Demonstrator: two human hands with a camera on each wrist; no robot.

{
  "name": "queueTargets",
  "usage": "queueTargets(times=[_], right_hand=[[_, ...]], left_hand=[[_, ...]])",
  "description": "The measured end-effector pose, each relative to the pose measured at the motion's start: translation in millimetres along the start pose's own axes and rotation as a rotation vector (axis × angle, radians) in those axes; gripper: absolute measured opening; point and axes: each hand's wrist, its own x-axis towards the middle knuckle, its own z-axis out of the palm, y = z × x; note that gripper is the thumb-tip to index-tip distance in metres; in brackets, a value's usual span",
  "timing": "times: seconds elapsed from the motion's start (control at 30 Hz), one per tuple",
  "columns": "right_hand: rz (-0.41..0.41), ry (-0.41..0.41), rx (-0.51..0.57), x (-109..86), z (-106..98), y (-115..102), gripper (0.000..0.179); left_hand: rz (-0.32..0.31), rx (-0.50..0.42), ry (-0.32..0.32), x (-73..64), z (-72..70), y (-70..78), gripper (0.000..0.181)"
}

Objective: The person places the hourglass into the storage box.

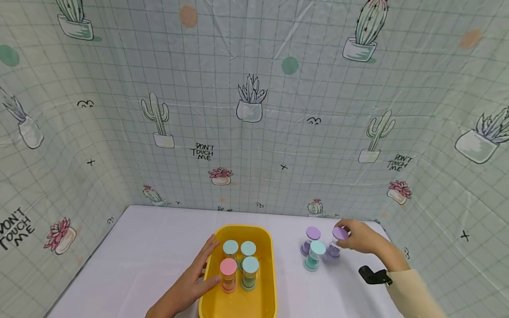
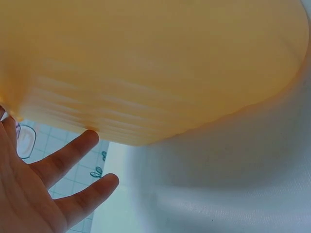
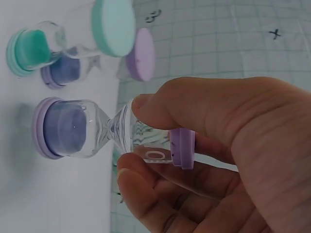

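Purple hourglass (image 3: 112, 128) at the right of the white table (image 1: 151, 247) — your right hand (image 1: 359, 238) pinches its upper part between thumb and fingers. A second purple hourglass (image 1: 312, 234) and a green hourglass (image 1: 313, 256) stand close beside it, in the way between it and the yellow tray (image 1: 246, 304). Your left hand (image 1: 191, 280) lies at the tray's left edge, fingers spread — one pink hourglass (image 1: 228, 274) and three blue hourglasses (image 1: 249, 271) stand inside.
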Motion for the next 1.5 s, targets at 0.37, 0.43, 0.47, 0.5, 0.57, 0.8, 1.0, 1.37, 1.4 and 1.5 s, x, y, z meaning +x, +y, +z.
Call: queueTargets(times=[0.37, 0.43, 0.47, 0.5, 0.57, 0.8, 1.0, 1.37, 1.4, 1.5], right_hand=[[-0.054, 0.042, -0.048, -10.0, -25.2, -23.5, 0.043], [-0.067, 0.055, -0.04, -10.8, -27.3, -29.5, 0.043], [-0.07, 0.063, -0.032, -11.1, -28.2, -32.8, 0.041], [-0.077, 0.073, -0.025, -11.2, -28.9, -36.0, 0.04], [-0.087, 0.092, -0.012, -10.9, -30.6, -42.6, 0.038], [-0.096, 0.129, -0.007, -9.1, -37.4, -78.6, 0.038], [-0.189, 0.149, -0.026, -3.5, -34.2, -117.4, 0.035], [-0.409, 0.005, 0.043, 6.9, -7.8, -184.7, 0.033], [-0.425, -0.023, 0.056, 7.6, -4.6, -190.6, 0.033], [-0.456, -0.09, 0.073, 9.5, 7.0, -205.7, 0.032]], left_hand=[[0.002, 0.003, -0.004, 0.3, 0.3, 0.1, 0.074], [-0.002, -0.001, -0.003, 0.0, 0.2, 0.9, 0.074], [-0.004, -0.002, -0.003, -0.1, 0.2, 1.2, 0.074], [-0.005, -0.002, -0.004, -0.1, 0.2, 1.5, 0.074], [-0.006, 0.003, -0.005, 0.3, 0.1, 2.0, 0.074], [0.001, 0.017, -0.009, 2.3, -0.2, 1.3, 0.074], [-0.009, 0.06, -0.019, -0.1, -2.9, 3.0, 0.074], [0.038, 0.273, -0.044, -0.9, -18.7, 8.8, 0.076], [0.035, 0.279, -0.045, -1.2, -20.0, 9.1, 0.077], [0.012, 0.29, -0.051, -2.2, -22.0, 9.2, 0.08]])
